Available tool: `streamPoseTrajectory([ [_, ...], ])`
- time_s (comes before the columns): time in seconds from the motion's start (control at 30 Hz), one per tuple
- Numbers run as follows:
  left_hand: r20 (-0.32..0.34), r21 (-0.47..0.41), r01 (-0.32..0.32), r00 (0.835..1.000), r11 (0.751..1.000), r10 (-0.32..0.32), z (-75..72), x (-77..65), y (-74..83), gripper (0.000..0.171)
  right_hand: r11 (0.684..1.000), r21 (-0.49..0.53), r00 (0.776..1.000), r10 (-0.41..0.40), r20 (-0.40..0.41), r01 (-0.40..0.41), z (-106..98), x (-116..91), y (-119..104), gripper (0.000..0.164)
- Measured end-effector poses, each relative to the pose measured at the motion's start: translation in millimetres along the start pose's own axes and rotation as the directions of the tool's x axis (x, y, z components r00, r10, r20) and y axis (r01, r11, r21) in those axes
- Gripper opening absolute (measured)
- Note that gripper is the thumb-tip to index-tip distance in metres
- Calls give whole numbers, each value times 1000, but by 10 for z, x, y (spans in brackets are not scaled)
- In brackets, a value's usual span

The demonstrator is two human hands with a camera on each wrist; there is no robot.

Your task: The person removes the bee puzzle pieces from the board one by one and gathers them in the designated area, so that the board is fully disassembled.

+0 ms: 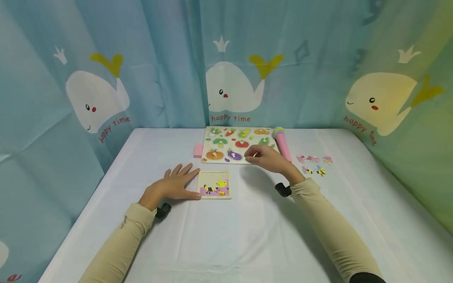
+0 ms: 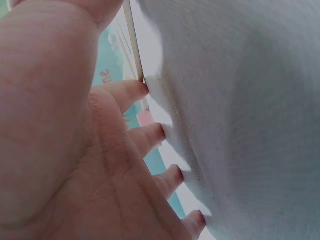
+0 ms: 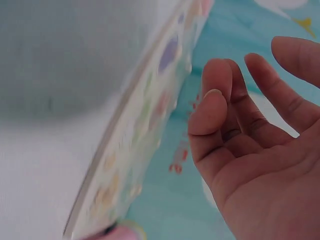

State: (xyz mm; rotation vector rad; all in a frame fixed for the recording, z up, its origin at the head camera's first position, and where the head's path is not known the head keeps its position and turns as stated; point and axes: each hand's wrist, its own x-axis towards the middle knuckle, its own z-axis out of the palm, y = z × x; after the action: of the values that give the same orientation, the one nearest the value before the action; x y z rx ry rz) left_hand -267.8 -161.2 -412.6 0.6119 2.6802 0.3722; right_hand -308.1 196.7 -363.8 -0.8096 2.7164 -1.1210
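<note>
While the tray (image 1: 210,177) holds pieces (image 1: 215,190), left grip (image 1: 174,186) is spread (right grip (image 1: 267,158): loosely curled).

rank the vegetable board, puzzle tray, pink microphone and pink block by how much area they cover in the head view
1. vegetable board
2. puzzle tray
3. pink microphone, long but slim
4. pink block, clearly smallest

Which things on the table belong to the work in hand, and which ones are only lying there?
Likely part of the work:
- frame, partly filled, with the left hand touching its edge
- loose pieces, which show similar pink and yellow pictures

Probably just lying there:
- vegetable board
- microphone
- pink block
</note>
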Motion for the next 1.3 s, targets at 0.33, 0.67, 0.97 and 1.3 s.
streamPoseTrajectory([
  [0.33,-7,10,-14,1000,1000,15,-37,10,23,104,998,-39,986,-49,162,56,356,137,-235,18],
  [0.67,-3,14,-17,1000,1000,17,-26,14,12,103,990,-75,955,-95,281,120,564,230,-335,19],
  [0.97,-4,17,-11,1000,1000,11,5,18,-10,104,986,-114,935,-77,347,123,728,262,-310,22],
  [1.3,0,20,-4,1000,1000,4,-25,9,-11,103,972,-174,922,-81,378,157,744,293,-371,23],
])
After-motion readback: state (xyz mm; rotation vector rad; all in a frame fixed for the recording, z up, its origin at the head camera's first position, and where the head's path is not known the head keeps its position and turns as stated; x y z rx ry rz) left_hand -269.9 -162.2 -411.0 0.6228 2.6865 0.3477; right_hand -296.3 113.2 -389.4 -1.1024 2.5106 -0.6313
